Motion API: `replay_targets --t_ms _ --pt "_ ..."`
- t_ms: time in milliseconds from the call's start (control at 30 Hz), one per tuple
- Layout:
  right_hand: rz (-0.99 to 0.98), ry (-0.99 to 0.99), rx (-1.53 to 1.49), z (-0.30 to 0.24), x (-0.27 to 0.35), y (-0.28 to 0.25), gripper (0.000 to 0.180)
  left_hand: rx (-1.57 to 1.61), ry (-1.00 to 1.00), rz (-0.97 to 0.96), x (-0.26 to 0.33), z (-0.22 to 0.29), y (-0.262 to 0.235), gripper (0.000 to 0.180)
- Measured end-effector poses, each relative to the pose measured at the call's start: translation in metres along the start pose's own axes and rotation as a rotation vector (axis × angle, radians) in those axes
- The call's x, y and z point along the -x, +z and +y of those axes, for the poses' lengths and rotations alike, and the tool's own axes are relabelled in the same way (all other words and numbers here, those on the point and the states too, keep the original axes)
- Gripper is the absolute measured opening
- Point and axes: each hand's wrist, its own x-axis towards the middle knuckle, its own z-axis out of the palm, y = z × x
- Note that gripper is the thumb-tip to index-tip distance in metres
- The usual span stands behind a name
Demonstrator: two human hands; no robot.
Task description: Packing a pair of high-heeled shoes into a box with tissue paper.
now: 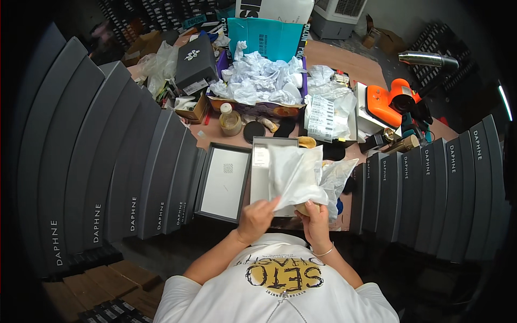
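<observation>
My left hand (256, 218) pinches the lower edge of a sheet of white tissue paper (296, 175). My right hand (314, 215) grips a tan object wrapped in that same paper; most of the object is hidden by the sheet. The paper is lifted over an open grey box (260, 185) near the table's front edge. To the left of it lies the box's lid (223, 183), inner white side up.
Fanned stacks of grey boxes stand at the left (107, 161) and right (431, 188). Behind are a carton of crumpled white paper (258, 81), a small bottle (230, 119), a black disc (253, 131), an orange tool (390, 99) and label sheets (321, 116).
</observation>
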Motion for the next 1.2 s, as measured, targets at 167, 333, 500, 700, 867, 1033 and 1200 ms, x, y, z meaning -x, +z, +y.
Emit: replay_targets --t_ms 167,333,500,700,867,1033,1200 --pt "0.053 -0.124 0.417 0.002 0.002 0.001 0.035 0.177 0.088 -0.157 -0.006 0.015 0.004 0.037" --pt "-0.046 -0.11 0.158 -0.02 0.007 -0.003 0.036 0.497 -0.533 0.51 -0.032 -0.036 0.011 0.037" --pt "-0.142 0.016 0.189 -0.008 0.012 -0.012 0.04 1.237 -0.889 0.435 -0.034 -0.115 0.011 0.03" --pt "0.015 -0.058 -0.015 -0.016 -0.003 -0.044 0.044 0.827 -0.506 0.251 -0.021 -0.074 -0.021 0.041" --pt "-0.043 0.001 -0.134 -0.012 -0.008 0.002 0.049 0.11 0.031 -0.088 -0.026 0.005 0.005 0.058" --pt "0.113 -0.065 -0.008 0.026 -0.012 0.017 0.038 0.236 0.238 0.027 -0.029 0.01 0.014 0.035" --pt "0.038 -0.047 -0.216 -0.001 -0.018 0.027 0.029 0.243 0.24 -0.078 -0.012 0.003 0.011 0.029"
